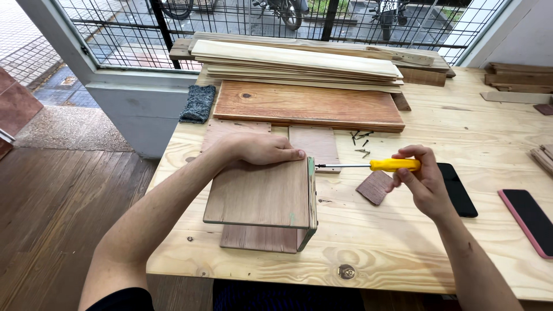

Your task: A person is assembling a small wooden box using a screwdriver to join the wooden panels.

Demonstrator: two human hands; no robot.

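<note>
A small wooden box (262, 198) made of thin brown panels sits on the pale workbench (403, 242), its green-edged side facing right. My left hand (259, 148) presses down on the box's far top edge. My right hand (423, 181) grips a yellow-handled screwdriver (394, 165) held level, its metal tip against the upper right side of the box. A few dark screws (361, 141) lie just beyond the shaft.
A small brown wood scrap (374, 187) lies under the screwdriver. A black phone (458, 190) and a pink-cased phone (530, 222) lie to the right. A large reddish board (308, 106) and stacked pale planks (299, 63) fill the back. A dark cloth (197, 103) rests at the left corner.
</note>
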